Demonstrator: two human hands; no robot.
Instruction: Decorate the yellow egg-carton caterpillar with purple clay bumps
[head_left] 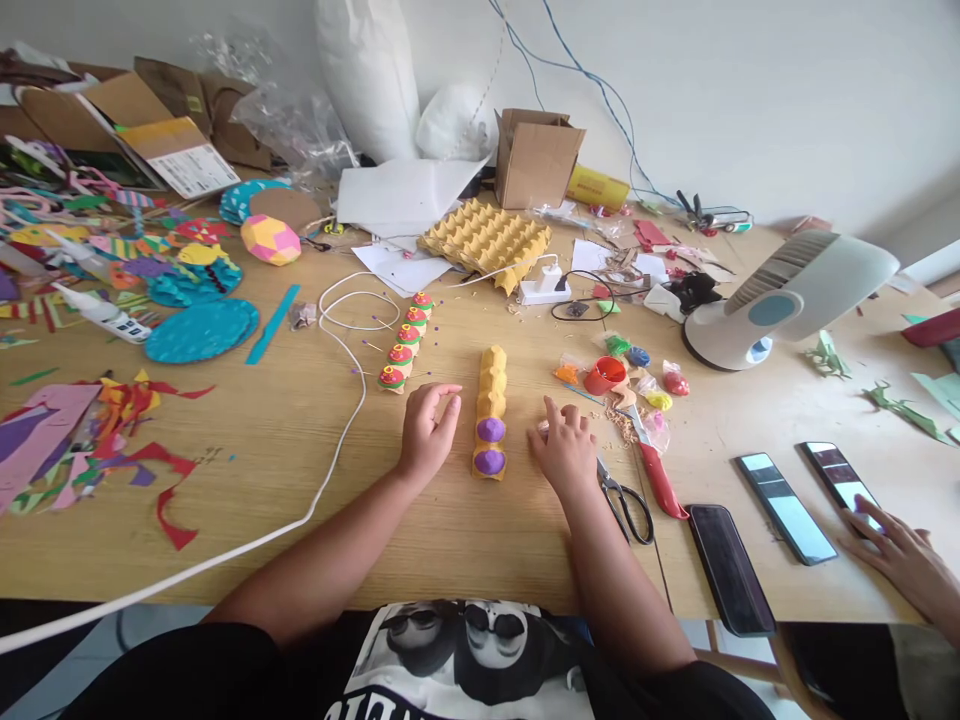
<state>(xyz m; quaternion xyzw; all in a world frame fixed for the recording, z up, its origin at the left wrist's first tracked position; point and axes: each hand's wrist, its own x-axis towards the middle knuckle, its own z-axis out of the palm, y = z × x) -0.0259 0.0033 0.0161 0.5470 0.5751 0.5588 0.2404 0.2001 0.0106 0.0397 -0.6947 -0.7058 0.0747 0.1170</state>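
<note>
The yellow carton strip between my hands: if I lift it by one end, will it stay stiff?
Probably light and fairly stiff: the strip looks like moulded pulp, like the egg tray behind. It may flex where the cups join. The two purple balls in its near cups could roll out if it tilts.

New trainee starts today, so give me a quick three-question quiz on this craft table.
1. True or false: the right hand holds the scissors.
2. The balls in the carton strip beside the left hand are: A green, B purple, C red.
3. How many phones lie on the table?
Key: 1 false; 2 B; 3 three.
</note>
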